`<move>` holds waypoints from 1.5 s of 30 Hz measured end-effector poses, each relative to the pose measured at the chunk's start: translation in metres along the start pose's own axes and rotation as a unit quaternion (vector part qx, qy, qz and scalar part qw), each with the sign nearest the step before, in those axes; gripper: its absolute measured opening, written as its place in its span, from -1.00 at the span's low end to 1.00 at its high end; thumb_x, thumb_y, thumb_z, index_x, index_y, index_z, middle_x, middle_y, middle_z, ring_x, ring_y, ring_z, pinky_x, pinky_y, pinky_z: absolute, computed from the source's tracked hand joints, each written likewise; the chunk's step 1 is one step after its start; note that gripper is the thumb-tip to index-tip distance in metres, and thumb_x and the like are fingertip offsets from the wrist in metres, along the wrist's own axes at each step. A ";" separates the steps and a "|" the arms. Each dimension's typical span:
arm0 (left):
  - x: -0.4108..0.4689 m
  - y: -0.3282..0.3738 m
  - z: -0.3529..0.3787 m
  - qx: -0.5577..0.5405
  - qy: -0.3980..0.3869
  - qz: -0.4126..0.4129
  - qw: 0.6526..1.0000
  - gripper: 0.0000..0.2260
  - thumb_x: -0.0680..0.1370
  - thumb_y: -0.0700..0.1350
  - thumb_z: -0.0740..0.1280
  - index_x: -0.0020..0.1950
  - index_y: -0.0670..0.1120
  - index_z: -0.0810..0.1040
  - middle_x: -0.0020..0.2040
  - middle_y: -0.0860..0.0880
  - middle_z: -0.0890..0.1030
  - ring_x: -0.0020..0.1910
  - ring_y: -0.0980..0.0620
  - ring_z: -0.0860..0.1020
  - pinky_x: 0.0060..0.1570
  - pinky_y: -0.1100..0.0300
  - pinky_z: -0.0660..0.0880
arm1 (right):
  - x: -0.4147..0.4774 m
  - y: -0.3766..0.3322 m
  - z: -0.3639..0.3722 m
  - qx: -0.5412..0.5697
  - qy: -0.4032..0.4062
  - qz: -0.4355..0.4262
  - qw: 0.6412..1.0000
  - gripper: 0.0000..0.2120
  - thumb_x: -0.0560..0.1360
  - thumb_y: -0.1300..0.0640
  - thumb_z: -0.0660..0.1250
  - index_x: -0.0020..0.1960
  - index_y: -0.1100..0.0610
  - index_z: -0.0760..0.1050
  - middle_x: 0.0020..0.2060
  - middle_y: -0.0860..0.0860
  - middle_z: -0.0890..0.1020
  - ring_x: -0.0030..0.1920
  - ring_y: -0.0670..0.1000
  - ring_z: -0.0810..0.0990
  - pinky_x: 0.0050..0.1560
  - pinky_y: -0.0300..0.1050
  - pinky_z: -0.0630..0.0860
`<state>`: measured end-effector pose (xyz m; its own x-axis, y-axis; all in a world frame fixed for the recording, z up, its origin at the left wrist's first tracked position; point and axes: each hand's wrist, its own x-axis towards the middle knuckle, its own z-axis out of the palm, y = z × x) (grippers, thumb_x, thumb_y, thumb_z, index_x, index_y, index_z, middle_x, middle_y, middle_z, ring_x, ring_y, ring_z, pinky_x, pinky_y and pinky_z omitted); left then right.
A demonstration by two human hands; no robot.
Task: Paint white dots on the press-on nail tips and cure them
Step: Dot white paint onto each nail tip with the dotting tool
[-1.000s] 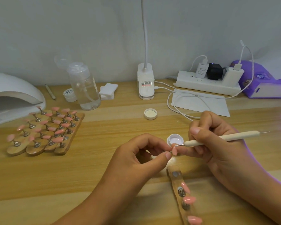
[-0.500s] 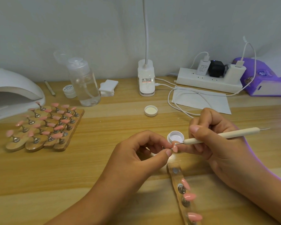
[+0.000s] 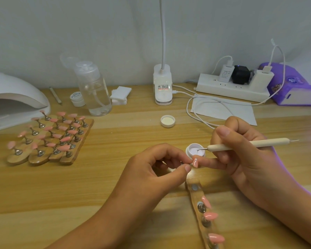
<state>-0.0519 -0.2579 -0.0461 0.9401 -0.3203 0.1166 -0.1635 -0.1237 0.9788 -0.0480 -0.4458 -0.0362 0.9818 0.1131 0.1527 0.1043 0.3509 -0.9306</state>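
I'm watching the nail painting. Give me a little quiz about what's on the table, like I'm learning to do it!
1. True or false: the metal tip of the dotting tool is at the white paint pot.
2. Fill in the gap: the nail tip pinched by the left hand is ____ in colour.
3. Which hand holds the dotting tool? A: the left. B: the right hand. C: both.

Key: 1 true; 2 pink; 3 B.
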 end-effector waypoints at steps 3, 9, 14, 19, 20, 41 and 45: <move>0.000 0.000 0.000 -0.002 -0.001 -0.002 1.000 -0.94 0.36 -0.03 0.45 -0.19 0.11 0.67 -0.33 0.19 0.54 -0.35 0.21 0.43 -0.35 0.39 0.36 | 0.000 -0.001 0.002 -0.004 0.015 0.001 1.000 -0.65 0.40 0.04 0.50 -0.36 0.09 0.36 -0.48 0.02 0.36 -0.45 -0.12 0.43 -0.22 -0.01 0.64; 0.000 0.000 0.000 0.009 0.000 0.002 1.000 -0.93 0.37 -0.04 0.45 -0.18 0.12 0.67 -0.32 0.20 0.55 -0.32 0.24 0.45 -0.33 0.37 0.37 | 0.000 -0.001 0.003 -0.020 0.025 0.005 0.999 -0.73 0.40 0.14 0.40 -0.40 0.07 0.38 -0.49 0.02 0.36 -0.47 -0.12 0.40 -0.23 -0.02 0.64; 0.000 0.000 0.000 0.008 -0.001 0.006 1.000 -0.93 0.37 -0.05 0.45 -0.18 0.11 0.67 -0.32 0.20 0.54 -0.31 0.24 0.44 -0.31 0.42 0.35 | -0.001 0.000 0.002 -0.040 0.013 -0.001 0.999 -0.75 0.38 0.22 0.33 -0.43 0.05 0.39 -0.48 -0.03 0.40 -0.47 -0.12 0.42 -0.24 -0.05 0.63; 0.000 0.001 0.000 0.011 0.001 0.007 1.000 -0.93 0.38 -0.06 0.44 -0.18 0.11 0.67 -0.34 0.24 0.52 -0.32 0.24 0.43 -0.30 0.43 0.34 | -0.001 0.001 0.003 -0.048 0.009 -0.002 0.999 -0.74 0.38 0.27 0.30 -0.43 0.05 0.38 -0.48 -0.04 0.41 -0.48 -0.12 0.36 -0.25 -0.07 0.62; 0.000 0.001 0.000 0.012 0.000 0.006 1.000 -0.93 0.38 -0.05 0.44 -0.18 0.11 0.67 -0.34 0.24 0.52 -0.31 0.24 0.43 -0.30 0.43 0.34 | -0.001 0.001 0.003 -0.050 0.008 -0.003 0.999 -0.74 0.39 0.27 0.29 -0.43 0.05 0.38 -0.48 -0.04 0.41 -0.48 -0.13 0.36 -0.25 -0.08 0.62; 0.000 0.001 0.000 0.010 0.003 -0.001 1.000 -0.93 0.37 -0.05 0.44 -0.18 0.11 0.66 -0.32 0.21 0.55 -0.31 0.23 0.44 -0.30 0.37 0.36 | 0.000 0.001 0.003 -0.065 -0.001 -0.006 0.998 -0.74 0.39 0.27 0.29 -0.43 0.04 0.39 -0.49 0.01 0.38 -0.48 -0.12 0.36 -0.28 -0.14 0.60; -0.001 0.001 0.000 0.016 0.002 0.002 1.000 -0.94 0.39 -0.05 0.44 -0.18 0.11 0.66 -0.31 0.21 0.55 -0.30 0.24 0.45 -0.30 0.35 0.38 | 0.001 0.001 0.004 -0.036 0.029 0.005 0.999 -0.76 0.39 0.21 0.33 -0.43 0.07 0.39 -0.50 0.02 0.36 -0.48 -0.11 0.37 -0.27 -0.06 0.63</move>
<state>-0.0526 -0.2578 -0.0450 0.9408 -0.3169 0.1202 -0.1757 -0.1525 0.9726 -0.0476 -0.4419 -0.0358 0.9900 0.0621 0.1263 0.1040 0.2824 -0.9536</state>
